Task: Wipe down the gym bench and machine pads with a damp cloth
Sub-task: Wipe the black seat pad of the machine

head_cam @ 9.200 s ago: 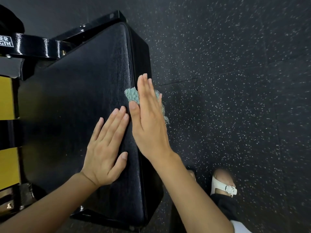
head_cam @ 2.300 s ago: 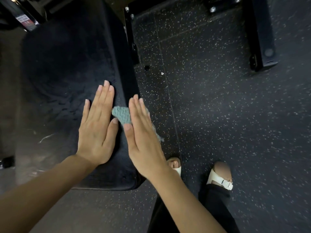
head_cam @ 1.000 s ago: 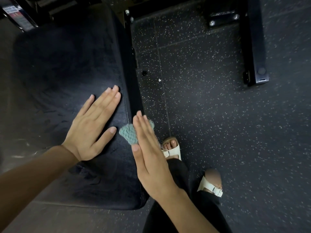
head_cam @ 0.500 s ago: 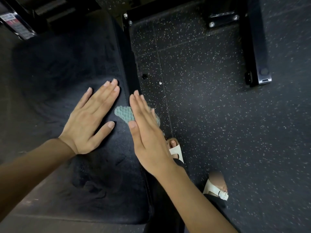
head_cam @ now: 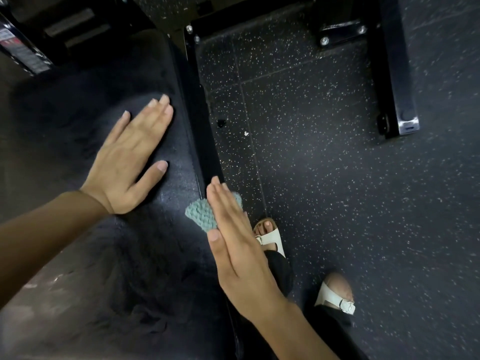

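The dark rubber floor point(head_cam: 337, 203), flecked with pale specks, fills the right half of the scene. On the left lies the black bench pad point(head_cam: 145, 268), its top dull and grained, its right edge running from far to near. At the far side, a black steel machine frame point(head_cam: 389, 74) stands bolted together on the floor, one leg reaching out to the right and ending in a capped foot.

The person's left hand point(head_cam: 130, 162) rests flat on the top of the pad, fingers straight and close together, thumb spread, gripping nothing. The right hand point(head_cam: 239, 253) stands on its edge along the pad's right side, fingers straight, and presses the teal knitted cloth point(head_cam: 201, 214) against that edge. The cloth peeps out to the left of the fingers, at the pad's right rim.

Near the hand, two feet in white buckled sandals point(head_cam: 270, 237) stand on the floor beside the bench.

At the far left corner, a label point(head_cam: 15, 48) sits on a dark upright. Its writing is too blurred to read.
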Action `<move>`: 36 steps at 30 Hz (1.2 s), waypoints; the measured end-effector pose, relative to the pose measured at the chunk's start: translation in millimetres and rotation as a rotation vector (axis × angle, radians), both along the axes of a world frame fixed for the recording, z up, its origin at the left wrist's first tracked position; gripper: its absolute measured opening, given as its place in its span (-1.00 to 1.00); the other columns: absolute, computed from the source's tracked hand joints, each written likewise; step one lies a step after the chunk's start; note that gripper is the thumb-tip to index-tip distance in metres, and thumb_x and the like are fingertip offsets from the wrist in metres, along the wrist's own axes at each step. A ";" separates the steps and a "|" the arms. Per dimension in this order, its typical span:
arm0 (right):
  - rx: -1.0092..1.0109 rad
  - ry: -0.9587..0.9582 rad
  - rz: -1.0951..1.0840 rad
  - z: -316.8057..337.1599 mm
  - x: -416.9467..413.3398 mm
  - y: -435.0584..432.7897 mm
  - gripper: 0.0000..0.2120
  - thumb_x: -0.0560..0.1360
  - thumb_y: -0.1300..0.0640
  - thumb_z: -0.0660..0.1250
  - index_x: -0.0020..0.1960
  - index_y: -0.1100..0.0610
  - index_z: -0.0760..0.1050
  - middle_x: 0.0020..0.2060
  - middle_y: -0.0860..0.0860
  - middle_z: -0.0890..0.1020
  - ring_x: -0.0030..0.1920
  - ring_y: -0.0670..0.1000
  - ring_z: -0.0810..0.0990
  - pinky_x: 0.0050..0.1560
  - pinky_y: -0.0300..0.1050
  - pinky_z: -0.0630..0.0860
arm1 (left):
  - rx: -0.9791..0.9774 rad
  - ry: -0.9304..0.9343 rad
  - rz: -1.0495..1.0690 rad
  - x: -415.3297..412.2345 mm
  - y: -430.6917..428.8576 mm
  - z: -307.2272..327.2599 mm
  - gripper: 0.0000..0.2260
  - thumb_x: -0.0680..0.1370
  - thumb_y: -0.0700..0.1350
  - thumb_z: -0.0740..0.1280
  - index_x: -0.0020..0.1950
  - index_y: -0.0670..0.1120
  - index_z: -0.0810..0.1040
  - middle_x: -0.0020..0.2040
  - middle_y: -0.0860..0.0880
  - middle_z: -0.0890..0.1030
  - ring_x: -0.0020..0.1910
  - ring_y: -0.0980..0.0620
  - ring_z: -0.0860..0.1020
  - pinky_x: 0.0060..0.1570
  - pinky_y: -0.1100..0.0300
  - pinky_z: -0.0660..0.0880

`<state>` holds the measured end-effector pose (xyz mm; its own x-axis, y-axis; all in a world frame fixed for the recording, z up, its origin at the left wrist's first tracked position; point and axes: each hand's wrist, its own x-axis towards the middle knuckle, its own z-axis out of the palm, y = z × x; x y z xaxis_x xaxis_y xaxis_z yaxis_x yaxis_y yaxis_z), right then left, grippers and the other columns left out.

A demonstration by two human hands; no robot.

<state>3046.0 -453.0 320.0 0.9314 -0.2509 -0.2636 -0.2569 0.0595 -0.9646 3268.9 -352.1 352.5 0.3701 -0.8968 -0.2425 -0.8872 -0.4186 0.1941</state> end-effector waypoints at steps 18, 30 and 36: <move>-0.049 -0.065 -0.099 -16.3 112.4 -38.5 -0.54 0.70 0.14 0.02 0.58 0.19 0.10 0.58 0.04 0.15 0.59 -0.06 0.04 0.56 -0.23 -0.02 | -0.031 0.005 -0.078 18.0 -5.7 -4.5 -0.37 0.66 0.15 -0.05 0.62 -0.21 0.02 0.62 -0.12 0.02 0.62 -0.09 0.02 0.56 -0.09 -0.05; -0.025 -0.016 -0.053 -5.2 32.9 -14.2 -0.53 0.69 0.09 0.01 0.58 0.08 0.11 0.58 -0.16 0.14 0.57 -0.16 0.06 0.53 -0.23 0.04 | -0.012 -0.015 -0.069 18.6 -5.8 -4.1 -0.37 0.59 0.03 0.05 0.61 -0.21 0.05 0.62 -0.15 0.06 0.61 -0.09 0.04 0.56 -0.08 -0.04; -0.024 -0.028 -0.112 -8.4 75.6 -23.0 -0.53 0.69 0.10 0.01 0.58 0.16 0.12 0.57 -0.04 0.17 0.57 -0.16 0.07 0.54 -0.24 0.04 | -0.021 -0.010 -0.069 18.9 -6.1 -5.0 -0.38 0.59 0.03 0.05 0.60 -0.23 0.07 0.61 -0.17 0.08 0.61 -0.07 0.04 0.56 -0.07 -0.05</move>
<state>3121.6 -476.0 311.6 0.9040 -0.3600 -0.2307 -0.2232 0.0629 -0.9727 3287.8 -358.1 347.5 0.3095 -0.9251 -0.2198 -0.9159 -0.3522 0.1927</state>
